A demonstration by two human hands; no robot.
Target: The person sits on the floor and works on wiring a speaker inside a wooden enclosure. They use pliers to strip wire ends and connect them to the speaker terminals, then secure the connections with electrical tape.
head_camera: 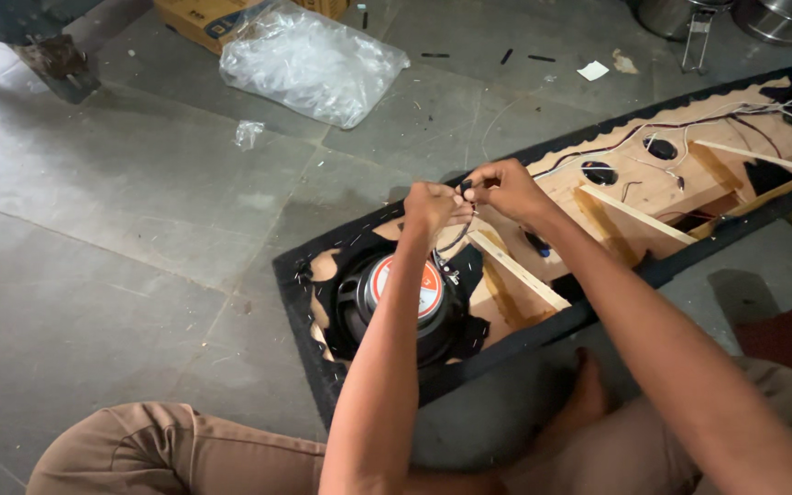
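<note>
My left hand (430, 203) and right hand (503, 188) are pinched together on the thin black-and-white wire ends (466, 192), held just above the round black speaker with its red-and-white centre (403, 302). That speaker already sits in the long carpet-edged wooden panel (653, 197) on the floor. Loose wiring towards 2 o'clock looks unfinished, so I judge the joint as in progress.

Both hands, left (430, 203) & right (503, 188), grip on thin wire (456, 240) above speaker (402, 295) in wooden panel (653, 192).
</note>
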